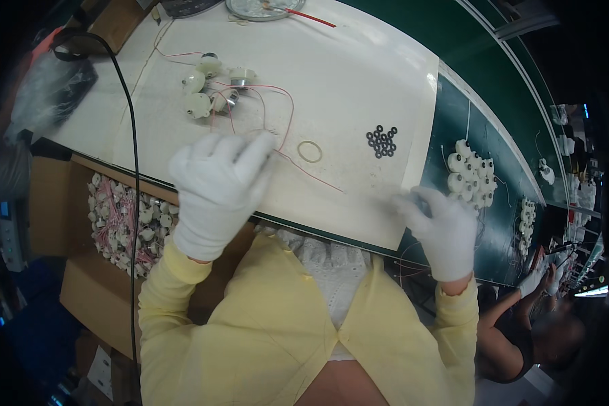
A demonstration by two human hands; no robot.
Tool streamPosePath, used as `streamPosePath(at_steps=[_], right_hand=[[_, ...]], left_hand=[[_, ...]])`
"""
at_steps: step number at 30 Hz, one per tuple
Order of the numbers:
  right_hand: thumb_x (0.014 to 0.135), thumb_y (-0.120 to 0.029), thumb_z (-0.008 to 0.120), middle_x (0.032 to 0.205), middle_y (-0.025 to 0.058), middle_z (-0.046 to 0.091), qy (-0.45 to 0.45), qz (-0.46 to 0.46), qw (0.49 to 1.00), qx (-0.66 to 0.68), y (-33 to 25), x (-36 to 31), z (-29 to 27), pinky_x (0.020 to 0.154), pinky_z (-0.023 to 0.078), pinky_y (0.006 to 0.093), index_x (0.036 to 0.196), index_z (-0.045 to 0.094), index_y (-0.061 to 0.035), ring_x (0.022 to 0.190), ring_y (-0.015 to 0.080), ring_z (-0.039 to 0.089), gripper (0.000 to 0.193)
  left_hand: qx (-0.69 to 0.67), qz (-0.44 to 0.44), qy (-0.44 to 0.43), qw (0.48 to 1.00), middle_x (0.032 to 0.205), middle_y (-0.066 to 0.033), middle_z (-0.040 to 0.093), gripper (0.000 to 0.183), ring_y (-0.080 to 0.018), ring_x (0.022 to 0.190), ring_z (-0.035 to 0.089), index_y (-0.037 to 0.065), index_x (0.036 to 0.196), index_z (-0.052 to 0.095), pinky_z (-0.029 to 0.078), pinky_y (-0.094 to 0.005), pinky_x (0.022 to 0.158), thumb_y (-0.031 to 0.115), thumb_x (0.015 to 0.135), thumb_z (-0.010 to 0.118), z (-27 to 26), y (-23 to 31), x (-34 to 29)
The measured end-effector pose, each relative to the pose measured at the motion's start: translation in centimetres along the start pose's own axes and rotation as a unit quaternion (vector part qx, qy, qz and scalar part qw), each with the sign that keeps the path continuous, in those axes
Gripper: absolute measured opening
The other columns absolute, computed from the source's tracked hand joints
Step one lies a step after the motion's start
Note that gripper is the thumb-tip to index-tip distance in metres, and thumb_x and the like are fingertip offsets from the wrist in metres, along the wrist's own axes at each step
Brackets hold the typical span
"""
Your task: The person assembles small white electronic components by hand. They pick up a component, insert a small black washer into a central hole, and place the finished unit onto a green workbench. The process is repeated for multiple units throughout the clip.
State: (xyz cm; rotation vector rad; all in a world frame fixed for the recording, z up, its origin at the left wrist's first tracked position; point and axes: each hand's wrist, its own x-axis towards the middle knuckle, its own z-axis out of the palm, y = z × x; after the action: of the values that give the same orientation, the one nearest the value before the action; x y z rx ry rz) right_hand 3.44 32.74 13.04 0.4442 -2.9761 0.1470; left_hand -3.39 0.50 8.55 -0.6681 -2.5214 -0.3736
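Note:
My left hand (222, 181), in a white glove, is closed over the near edge of the white work surface. Thin red wires (309, 170) meet at its thumb and fingertips, which look pinched on them. The wires lead back to a small cluster of cream plastic motors with metal bodies (198, 105) beyond the hand. My right hand (445, 233), also gloved in white, is over the right end of the surface; motion smears its fingers, so what they hold, if anything, is unclear. Between the hands lie a pale rubber band (310, 151) and a patch of small black rings (381, 142).
An open cardboard box (101, 271) full of wired motors stands at the left. Rows of cream motors (470, 174) sit on the green surface at right. A black cable (134, 169) hangs at left. A round dish (257, 8) is at the back; another person (514, 331) works far right.

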Motion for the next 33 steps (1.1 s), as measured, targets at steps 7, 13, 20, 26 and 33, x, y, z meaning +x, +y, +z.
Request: streamPosePath(at_steps=[7, 13, 20, 26, 33], right_hand=[[0.077, -0.043, 0.086, 0.073, 0.001, 0.061, 0.03, -0.026, 0.995, -0.088, -0.4, 2.6, 1.1, 0.055, 0.042, 0.0413, 0.08, 0.074, -0.0151, 0.064, 0.0242, 0.059, 0.03], [0.083, -0.033, 0.084, 0.08, 0.0093, 0.069, -0.027, -0.001, 0.993, 0.116, 0.4, 1.6, 2.3, 0.061, 0.048, 0.0372, 0.106, 0.074, -0.0112, 0.068, 0.0257, 0.062, 0.034], [0.104, -0.017, 0.067, 0.096, 0.0019, 0.071, -0.1, 0.312, 0.786, 0.524, 1.2, 1.9, 1.9, 0.068, 0.047, 0.0205, 0.132, 0.062, 0.0048, 0.076, 0.0052, 0.058, 0.036], [0.109, -0.02, 0.059, 0.099, -0.0003, 0.064, -0.099, 0.323, 0.761, 0.553, 2.0, 2.5, 1.7, 0.068, 0.043, 0.0201, 0.139, 0.058, 0.0025, 0.078, 0.0034, 0.052, 0.037], [0.109, -0.019, 0.059, 0.099, -0.0015, 0.064, -0.085, 0.299, 0.817, 0.485, 1.4, 3.4, 1.6, 0.073, 0.046, 0.0203, 0.139, 0.059, 0.0024, 0.08, 0.005, 0.055, 0.036]], left_hand=[[-0.064, -0.028, 0.022, 0.997, 0.084, -0.0028, 0.061, 0.037, -0.0254, 0.074, 0.059, 0.013, 0.111, 0.074, 0.044, -0.0409, 0.059, 0.018, 0.075, 0.083, 0.9, 0.1, -0.4], [-0.065, -0.029, -0.024, 0.997, 0.087, -0.003, 0.062, 0.046, -0.026, 0.08, 0.06, 0.014, 0.118, 0.073, 0.045, -0.0411, 0.067, 0.022, 0.074, 0.084, 1.6, 0.9, -0.9], [-0.059, -0.006, 0.012, 0.998, 0.093, -0.0023, 0.063, 0.051, -0.027, 0.095, 0.062, 0.018, 0.121, 0.072, 0.046, -0.0406, 0.074, 0.024, 0.073, 0.086, 2.2, 0.3, -1.3], [-0.066, -0.005, 0.035, 0.997, 0.099, -0.0022, 0.061, 0.05, -0.0289, 0.106, 0.061, 0.02, 0.121, 0.071, 0.046, -0.0411, 0.079, 0.024, 0.073, 0.086, 2.7, 0.1, -1.6], [-0.08, -0.019, 0.039, 0.996, 0.099, -0.0013, 0.06, 0.049, -0.028, 0.108, 0.061, 0.021, 0.12, 0.071, 0.045, -0.0407, 0.079, 0.026, 0.074, 0.086, 2.8, 0.1, -1.7]])
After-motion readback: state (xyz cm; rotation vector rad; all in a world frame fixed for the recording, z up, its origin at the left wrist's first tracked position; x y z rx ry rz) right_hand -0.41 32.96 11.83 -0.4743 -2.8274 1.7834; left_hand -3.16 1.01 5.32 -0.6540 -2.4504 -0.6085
